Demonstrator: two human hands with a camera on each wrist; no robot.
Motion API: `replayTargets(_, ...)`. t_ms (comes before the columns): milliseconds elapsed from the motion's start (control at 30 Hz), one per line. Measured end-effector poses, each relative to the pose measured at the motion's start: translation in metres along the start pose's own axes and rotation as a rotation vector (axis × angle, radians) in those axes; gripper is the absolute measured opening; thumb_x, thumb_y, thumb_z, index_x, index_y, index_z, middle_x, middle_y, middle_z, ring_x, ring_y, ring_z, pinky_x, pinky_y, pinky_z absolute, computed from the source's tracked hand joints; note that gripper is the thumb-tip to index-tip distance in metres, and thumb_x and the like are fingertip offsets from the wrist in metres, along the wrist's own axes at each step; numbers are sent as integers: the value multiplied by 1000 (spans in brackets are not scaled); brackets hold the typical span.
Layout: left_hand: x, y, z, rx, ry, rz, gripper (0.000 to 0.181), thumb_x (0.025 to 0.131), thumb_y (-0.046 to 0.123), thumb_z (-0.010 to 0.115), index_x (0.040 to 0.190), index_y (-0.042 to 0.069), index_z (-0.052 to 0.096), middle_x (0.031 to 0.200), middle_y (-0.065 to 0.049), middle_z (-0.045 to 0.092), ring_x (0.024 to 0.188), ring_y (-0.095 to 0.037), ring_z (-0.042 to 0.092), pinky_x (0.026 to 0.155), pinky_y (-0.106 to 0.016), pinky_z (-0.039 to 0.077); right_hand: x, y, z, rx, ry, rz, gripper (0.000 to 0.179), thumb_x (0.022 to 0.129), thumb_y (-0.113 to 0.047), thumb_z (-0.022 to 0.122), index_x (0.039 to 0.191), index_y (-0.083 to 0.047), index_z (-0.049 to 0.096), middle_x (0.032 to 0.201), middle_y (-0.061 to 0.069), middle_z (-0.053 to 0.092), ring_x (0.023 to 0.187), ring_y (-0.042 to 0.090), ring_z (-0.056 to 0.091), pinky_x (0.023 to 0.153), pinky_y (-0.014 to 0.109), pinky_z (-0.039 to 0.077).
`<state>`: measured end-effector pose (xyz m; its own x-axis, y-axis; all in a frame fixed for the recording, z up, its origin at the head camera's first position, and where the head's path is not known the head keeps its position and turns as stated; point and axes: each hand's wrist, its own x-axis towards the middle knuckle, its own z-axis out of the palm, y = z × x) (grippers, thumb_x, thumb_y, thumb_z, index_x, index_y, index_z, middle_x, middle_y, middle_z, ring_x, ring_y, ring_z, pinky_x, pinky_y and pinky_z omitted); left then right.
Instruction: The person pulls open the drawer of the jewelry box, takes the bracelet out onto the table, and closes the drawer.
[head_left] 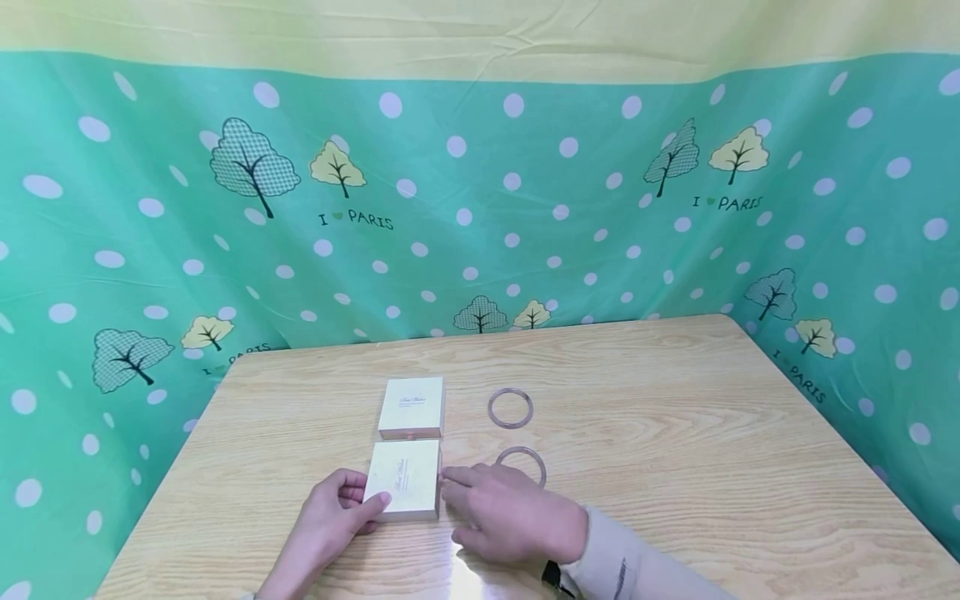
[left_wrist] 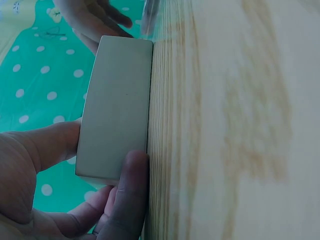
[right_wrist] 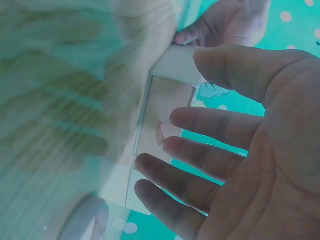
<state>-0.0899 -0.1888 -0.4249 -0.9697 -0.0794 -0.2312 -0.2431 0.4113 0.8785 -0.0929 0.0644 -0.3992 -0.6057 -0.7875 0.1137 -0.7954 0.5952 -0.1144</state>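
Two small white gift boxes lie one behind the other, the near gift box (head_left: 403,479) and the far gift box (head_left: 412,404), both with printed script on top. My left hand (head_left: 333,517) grips the near box at its left front corner, thumb on its top and fingers along its side; the left wrist view shows its plain wall (left_wrist: 115,105). My right hand (head_left: 510,512) is at the box's right side, fingers extended and spread near a small pinkish ribbon tab (right_wrist: 160,134). Whether a fingertip touches the tab, I cannot tell.
A ring-shaped bangle (head_left: 511,408) lies right of the far box. Another bangle (head_left: 531,454), partly hidden by my right hand, lies nearer. Everything is on a wooden table (head_left: 675,417) with a green dotted curtain (head_left: 510,208) behind it.
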Motion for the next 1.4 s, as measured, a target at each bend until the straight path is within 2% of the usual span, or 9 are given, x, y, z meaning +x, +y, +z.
replayTargets(200,1,-1,-1,-3,0,-1,46,77,10,79,108,-11,52,91,-15,53,74,-19,59,62,-30,57,4,4,-4,56,53,50,45,87,-37,66,125,-14,61,128,4,58,109,18,59,89,33,51)
replayTargets(367,1,-2,-2,-10,-8,-10,46,77,12,79,108,-10,53,91,-15,53,75,-20,59,62,-29,58,13,4,-6,92,109,95,37,88,-37,64,117,-13,65,125,7,59,102,19,62,83,31,53)
replayTargets(500,0,-1,-3,-18,-16,-24,46,77,15,80,108,-8,55,92,-14,54,76,-20,59,64,-29,57,20,5,-7,114,111,149,36,89,-43,63,111,-15,66,121,4,59,95,14,61,74,25,53)
replayTargets(633,-1,1,-6,9,-31,-13,46,78,16,79,110,-9,56,91,-13,56,77,-19,60,64,-29,57,29,6,-5,160,98,179,30,87,-45,65,98,-18,64,103,-5,58,79,5,54,60,18,46)
replayTargets(733,-3,2,-8,45,-45,0,47,77,16,79,111,-9,57,91,-12,57,75,-19,60,62,-29,57,34,7,-3,172,97,190,35,86,-45,67,103,-15,64,98,-7,56,74,3,49,57,16,42)
replayTargets(867,-3,2,-10,62,-71,5,47,77,13,79,112,-9,56,89,-12,57,74,-19,60,60,-29,57,38,7,-1,155,87,205,48,86,-47,67,118,-11,62,106,-4,56,77,4,50,58,17,43)
replayTargets(1067,-2,2,-11,70,-106,11,46,79,11,78,112,-10,55,91,-12,55,76,-19,58,60,-31,57,42,6,-1,147,72,221,48,86,-46,68,120,-12,61,115,-1,56,77,5,50,60,18,43)
replayTargets(1233,-2,2,-11,86,-98,7,44,79,10,78,111,-9,56,90,-11,54,76,-19,58,59,-31,57,45,5,1,167,60,216,31,84,-43,70,99,-17,63,108,-4,55,71,5,48,53,18,40)
replayTargets(1400,-2,2,-11,90,-95,1,43,78,11,78,110,-8,57,89,-11,54,75,-19,57,59,-31,57,46,4,2,185,42,225,26,83,-42,71,83,-21,55,119,1,54,68,5,47,50,18,38)
